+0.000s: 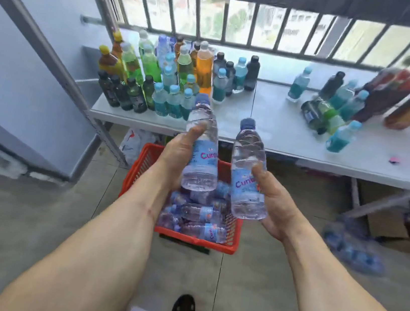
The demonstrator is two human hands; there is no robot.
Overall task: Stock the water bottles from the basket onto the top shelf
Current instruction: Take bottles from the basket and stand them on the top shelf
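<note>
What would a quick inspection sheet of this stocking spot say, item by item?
Surface: white shelf, bare in the middle, bottles at both ends.
Job's things: red basket on the floor with water bottles lying inside; left bottle and right bottle lifted above it, caps up.
Clutter: coloured drink bottles standing at the shelf's left; one green bottle lying on its side at the right; wrapped bottle pack on the floor.
Grippers: left hand and right hand each grip one bottle.
Cables: nothing seen.
Surroundings: barred window behind; tiled floor.
</note>
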